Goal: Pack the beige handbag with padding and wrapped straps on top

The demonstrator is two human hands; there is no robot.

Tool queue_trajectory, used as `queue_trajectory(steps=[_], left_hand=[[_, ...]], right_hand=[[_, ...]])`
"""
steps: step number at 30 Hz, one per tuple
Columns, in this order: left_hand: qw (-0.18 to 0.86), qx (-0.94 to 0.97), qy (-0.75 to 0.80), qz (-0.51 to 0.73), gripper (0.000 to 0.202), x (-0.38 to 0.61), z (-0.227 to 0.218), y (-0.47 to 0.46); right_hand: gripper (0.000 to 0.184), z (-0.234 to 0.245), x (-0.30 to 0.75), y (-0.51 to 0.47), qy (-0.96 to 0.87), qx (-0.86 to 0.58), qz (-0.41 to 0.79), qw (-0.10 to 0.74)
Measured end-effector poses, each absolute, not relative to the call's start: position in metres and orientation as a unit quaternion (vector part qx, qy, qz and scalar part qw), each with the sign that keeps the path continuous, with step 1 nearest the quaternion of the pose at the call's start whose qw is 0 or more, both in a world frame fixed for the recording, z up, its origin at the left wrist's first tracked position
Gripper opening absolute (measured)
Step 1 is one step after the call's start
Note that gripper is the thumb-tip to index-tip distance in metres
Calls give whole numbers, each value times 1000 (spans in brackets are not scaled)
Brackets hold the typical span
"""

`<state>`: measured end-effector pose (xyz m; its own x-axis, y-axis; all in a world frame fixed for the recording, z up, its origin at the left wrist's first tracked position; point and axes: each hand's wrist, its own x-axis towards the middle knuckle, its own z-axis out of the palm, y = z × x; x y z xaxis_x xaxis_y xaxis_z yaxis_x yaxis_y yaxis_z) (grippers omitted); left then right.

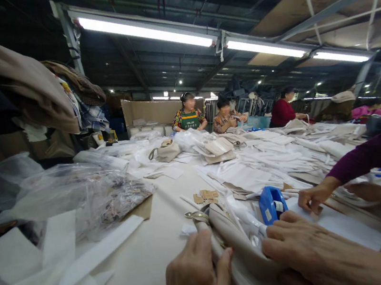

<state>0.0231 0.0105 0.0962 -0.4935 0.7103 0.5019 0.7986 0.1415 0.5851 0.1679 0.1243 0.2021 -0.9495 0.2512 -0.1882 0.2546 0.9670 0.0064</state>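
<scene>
Cream table (pixel 147 260), white paper strips (pixel 86 260), plastic bags (pixel 86 192)

A blue tape dispenser (pixel 271 203) stands on the counter (pixel 151 259), near small brown tags (pixel 206 195). Crumpled clear plastic bags (pixel 87 197) and white paper strips (pixel 67 258) lie to the left, below piled cloth (pixel 30 90). A purple sleeve (pixel 376 151) reaches in from the right. Three people (pixel 189 116) work at the far end under strip lights (pixel 144 30).
</scene>
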Motion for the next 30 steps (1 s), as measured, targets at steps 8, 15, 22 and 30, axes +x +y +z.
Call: queue_trajectory(steps=[8, 15, 22, 30], left_hand=[[-195, -799, -495, -281, 14, -32, 156, 78], [-301, -710, -601, -211, 20, -36, 159, 92], [-339, -686, -609, -207, 18, -37, 157, 86], [-357, -724, -563, -178, 10, -43, 152, 72]], right_hand=[[20, 187, 188, 137, 995, 68, 62, -31], [20, 174, 199, 152, 988, 104, 86, -80], [17, 173, 201, 156, 984, 155, 41, -83], [23, 177, 207, 168, 973, 206, -96, -40]])
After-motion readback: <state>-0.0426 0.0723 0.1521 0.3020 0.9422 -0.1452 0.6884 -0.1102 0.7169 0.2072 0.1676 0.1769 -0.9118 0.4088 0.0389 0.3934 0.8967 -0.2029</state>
